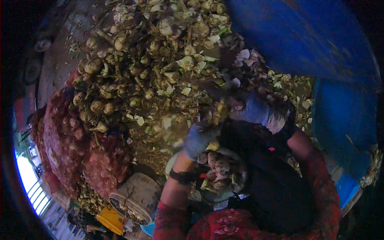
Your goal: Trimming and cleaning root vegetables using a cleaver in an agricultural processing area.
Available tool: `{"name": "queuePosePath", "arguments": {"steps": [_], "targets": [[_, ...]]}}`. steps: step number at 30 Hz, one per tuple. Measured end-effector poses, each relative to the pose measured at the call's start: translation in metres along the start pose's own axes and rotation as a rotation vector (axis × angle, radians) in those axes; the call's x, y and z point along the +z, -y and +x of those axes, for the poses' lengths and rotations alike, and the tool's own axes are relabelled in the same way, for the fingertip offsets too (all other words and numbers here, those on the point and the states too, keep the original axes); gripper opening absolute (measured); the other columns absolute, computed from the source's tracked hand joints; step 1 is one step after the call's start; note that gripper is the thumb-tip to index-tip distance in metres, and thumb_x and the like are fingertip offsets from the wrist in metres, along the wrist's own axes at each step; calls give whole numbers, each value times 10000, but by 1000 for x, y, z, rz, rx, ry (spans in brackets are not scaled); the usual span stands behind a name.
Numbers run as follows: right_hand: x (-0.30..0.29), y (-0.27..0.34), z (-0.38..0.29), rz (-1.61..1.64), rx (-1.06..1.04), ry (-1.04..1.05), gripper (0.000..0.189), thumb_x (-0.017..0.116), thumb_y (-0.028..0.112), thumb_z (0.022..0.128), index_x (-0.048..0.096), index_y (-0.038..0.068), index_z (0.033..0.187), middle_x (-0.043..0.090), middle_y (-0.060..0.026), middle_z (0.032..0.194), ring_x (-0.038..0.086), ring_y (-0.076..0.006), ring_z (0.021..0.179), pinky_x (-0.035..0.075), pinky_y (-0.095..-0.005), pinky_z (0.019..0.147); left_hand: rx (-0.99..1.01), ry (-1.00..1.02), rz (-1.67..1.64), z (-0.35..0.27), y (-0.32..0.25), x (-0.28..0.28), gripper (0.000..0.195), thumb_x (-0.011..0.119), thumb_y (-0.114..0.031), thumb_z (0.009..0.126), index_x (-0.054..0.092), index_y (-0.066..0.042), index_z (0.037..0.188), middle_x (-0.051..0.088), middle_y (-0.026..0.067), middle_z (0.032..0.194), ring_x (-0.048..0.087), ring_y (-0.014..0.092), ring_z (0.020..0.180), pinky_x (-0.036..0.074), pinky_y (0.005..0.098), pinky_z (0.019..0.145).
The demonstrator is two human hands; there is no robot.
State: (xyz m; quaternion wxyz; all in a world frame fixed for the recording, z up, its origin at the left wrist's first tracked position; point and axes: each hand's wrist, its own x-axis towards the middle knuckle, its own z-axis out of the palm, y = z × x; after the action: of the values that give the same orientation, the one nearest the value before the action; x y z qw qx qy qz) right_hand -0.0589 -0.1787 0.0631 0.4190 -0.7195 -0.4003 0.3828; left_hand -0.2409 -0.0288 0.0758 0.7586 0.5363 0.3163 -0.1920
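My left hand, in a bluish knit glove, reaches over a pale round bucket that holds garlic bulbs. Its fingers are dark and blurred, so what they grip is unclear. My right hand, gloved too, is raised to the upper right of the left one; motion blur hides its fingertips. Between the two hands shows a yellowish bulb. Beyond them spreads a large heap of untrimmed garlic with stems and dry skins.
Red mesh sacks full of bulbs stand at left. A dirty white bucket lies tipped near a yellow container. Blue sheeting and a blue panel bound the right side. Part of another person shows at the lower left.
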Motion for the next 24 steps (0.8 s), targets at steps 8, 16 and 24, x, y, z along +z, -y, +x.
{"name": "queuePosePath", "arguments": {"steps": [8, 16, 24], "targets": [[19, -29, -17, -607, 307, 726, 301, 655, 301, 697, 608, 45, 847, 621, -126, 836, 598, -232, 758, 478, -379, 658, 118, 88, 109, -34, -30, 0, 272, 628, -132, 806, 603, 23, 1027, 642, 76, 926, 580, 124, 857, 479, 276, 704], [-4, -13, -15, -795, -198, -9, 738, 686, 267, 670, 379, 77, 1314, 560, -176, 1052, 580, -231, 844, 490, -351, 699, -76, -97, 310, -29, 20, -56, 310, 646, -78, 767, 597, -25, 1069, 619, 112, 1069, 595, 212, 961, 483, 292, 777], [-4, -3, 1, -94, 234, 56, 777, 681, 224, 700, 305, 130, 1374, 371, -156, 1304, 373, -296, 1154, 337, -403, 944, 285, -202, 1413, 72, 36, -28, 494, 616, -441, 757, 602, -41, 1047, 606, 186, 1046, 576, 316, 973, 450, 415, 833]]}}
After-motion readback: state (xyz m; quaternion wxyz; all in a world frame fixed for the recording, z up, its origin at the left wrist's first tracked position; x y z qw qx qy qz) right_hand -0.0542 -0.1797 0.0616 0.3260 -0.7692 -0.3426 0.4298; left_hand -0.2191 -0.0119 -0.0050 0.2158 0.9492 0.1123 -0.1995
